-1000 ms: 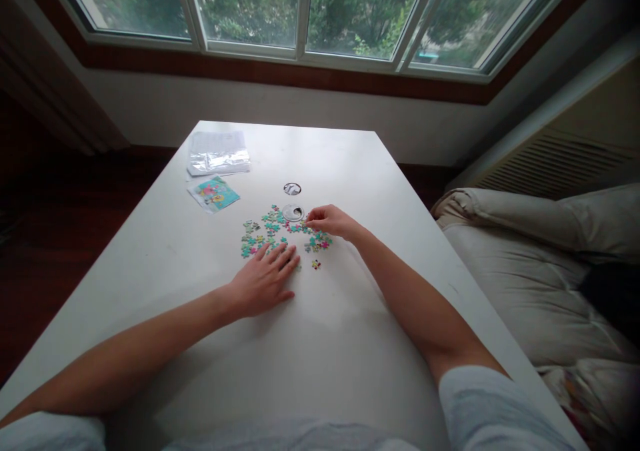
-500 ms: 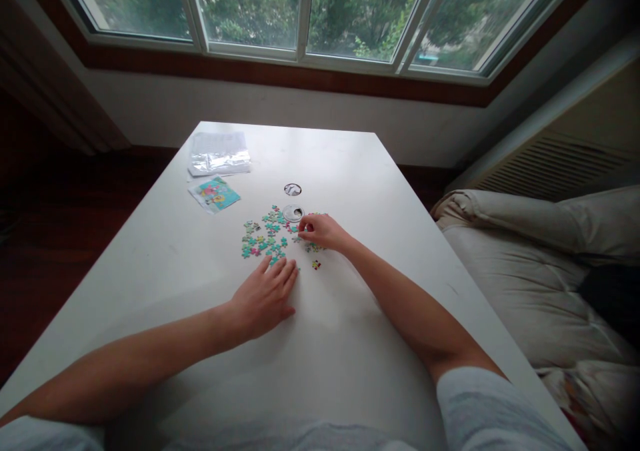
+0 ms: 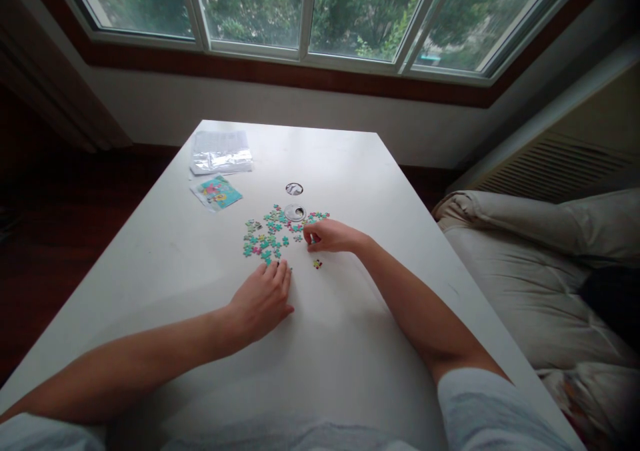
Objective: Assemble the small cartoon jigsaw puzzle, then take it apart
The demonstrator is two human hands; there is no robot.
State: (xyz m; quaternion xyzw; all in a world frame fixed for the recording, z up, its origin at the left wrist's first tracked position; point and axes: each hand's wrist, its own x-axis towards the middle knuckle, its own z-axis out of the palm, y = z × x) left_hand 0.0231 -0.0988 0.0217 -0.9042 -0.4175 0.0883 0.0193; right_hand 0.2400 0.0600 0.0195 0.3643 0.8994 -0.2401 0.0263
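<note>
Looking from far away through the head camera, I see the puzzle pieces, mostly green with some pink and yellow, spread on the white table beside a round silver thing. The left hand lies flat by the near edge of the pieces, its fingers stretched out and close together (I can't tell if a piece is under the tips). At the right side of the pieces, the right hand has its fingers curled toward the thumb, and I can't tell if they hold anything, while one lone piece lies near it.
</note>
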